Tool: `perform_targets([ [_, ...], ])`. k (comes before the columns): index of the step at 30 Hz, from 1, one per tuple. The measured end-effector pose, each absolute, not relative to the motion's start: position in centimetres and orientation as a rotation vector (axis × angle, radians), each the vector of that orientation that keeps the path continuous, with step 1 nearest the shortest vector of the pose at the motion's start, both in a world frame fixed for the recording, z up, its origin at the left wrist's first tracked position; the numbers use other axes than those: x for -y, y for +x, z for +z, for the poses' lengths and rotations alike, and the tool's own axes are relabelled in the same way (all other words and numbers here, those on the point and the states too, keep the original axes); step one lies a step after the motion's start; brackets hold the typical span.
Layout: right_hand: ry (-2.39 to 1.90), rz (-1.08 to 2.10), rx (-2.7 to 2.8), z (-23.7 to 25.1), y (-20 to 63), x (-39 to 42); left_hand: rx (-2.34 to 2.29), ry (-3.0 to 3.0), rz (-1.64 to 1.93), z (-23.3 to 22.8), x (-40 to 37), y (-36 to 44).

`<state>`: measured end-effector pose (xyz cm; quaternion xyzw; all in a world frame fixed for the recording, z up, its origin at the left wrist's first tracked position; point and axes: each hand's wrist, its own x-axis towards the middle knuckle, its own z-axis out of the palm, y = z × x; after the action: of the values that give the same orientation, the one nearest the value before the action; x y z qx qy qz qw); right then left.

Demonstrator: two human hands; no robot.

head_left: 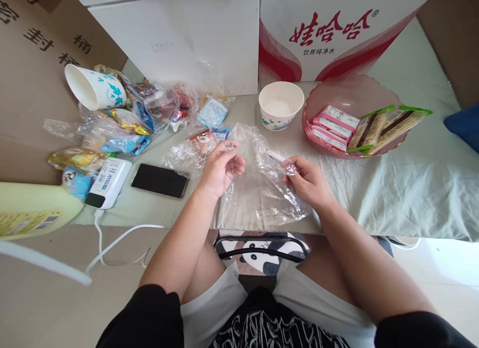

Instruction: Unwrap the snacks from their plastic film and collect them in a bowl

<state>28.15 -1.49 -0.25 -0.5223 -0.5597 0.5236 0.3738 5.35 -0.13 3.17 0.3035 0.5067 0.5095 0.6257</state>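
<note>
I see both hands over the near edge of the table (411, 188), which is draped in a pale cloth. My left hand (219, 168) is curled, its grip closed on the upper left edge of a clear plastic bag (262, 188). My right hand (305, 178) pinches the bag's upper right edge between thumb and fingers, grip closed on the film. The bag hangs stretched between the two hands and its lower part lies crumpled on the cloth at the near edge, straight ahead of me.

Just far of the bag stands an upright white paper bowl (280, 104) with blue print. To its right sits a pink translucent plate (350, 91) holding pink-and-white wrapped bars (335, 126) on its left side and green-edged long packets (389, 124) on its right, the packets reaching past the rim. Behind these is a white carton with red lettering (333, 31).

To the left of the bag, a black phone (159, 180) lies flat, screen dark. Left of it is a white charger block (108, 181) with a white cable (112, 241) dropping off the near edge. Farther left and far, a heap of wrapped snacks in clear film (130, 118) spreads across the table, with a paper cup (93, 88) lying tipped on its side at the far left. A brown cardboard box (33, 54) stands at the left border, and a blue object (464, 123) shows at the right border.
</note>
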Motion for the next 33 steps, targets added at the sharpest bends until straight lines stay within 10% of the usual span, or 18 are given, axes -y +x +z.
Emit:
perform_targets([
  [33,-1.049,1.181,1.233,0.1,29.2,1.2,-1.132,0.66,1.385,4.1,-0.2,3.9],
])
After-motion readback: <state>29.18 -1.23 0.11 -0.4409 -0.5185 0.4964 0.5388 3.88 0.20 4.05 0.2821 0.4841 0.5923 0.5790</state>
